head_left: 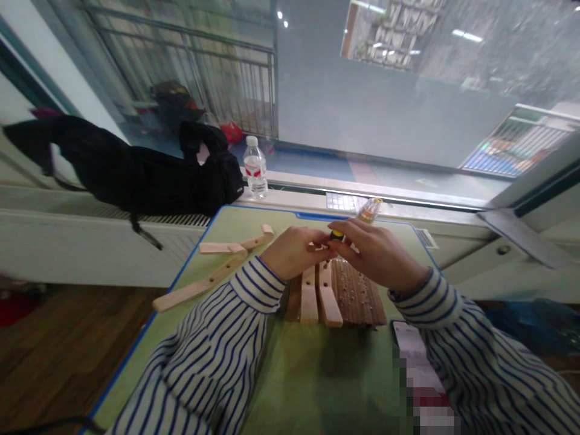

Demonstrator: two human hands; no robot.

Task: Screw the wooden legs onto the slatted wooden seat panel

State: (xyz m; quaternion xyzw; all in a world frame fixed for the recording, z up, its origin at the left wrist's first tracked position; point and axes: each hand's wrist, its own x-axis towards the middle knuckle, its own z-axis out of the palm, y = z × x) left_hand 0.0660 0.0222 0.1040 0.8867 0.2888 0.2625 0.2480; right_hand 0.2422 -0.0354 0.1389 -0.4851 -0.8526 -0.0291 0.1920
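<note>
My right hand (374,251) is closed around a short yellow-and-black handle (336,235) that looks like a screwdriver's; its far end is hidden by the fingers. My left hand (296,249) meets it from the left, fingers pinched together close to the handle, and what they grip is hidden. Below the hands, two pale wooden strips (309,302) with drilled holes lie side by side on a brown ridged board (360,293). Their upper ends run under my hands. Many small shiny bits, perhaps screws, are scattered on the board's right part.
More bent wooden strips (199,289) lie left on the green, blue-edged table (290,368). A phone (410,344) lies by my right sleeve. Behind the table are a clear plastic packet (369,209), a water bottle (255,169) and a black bag (154,175) on the sill.
</note>
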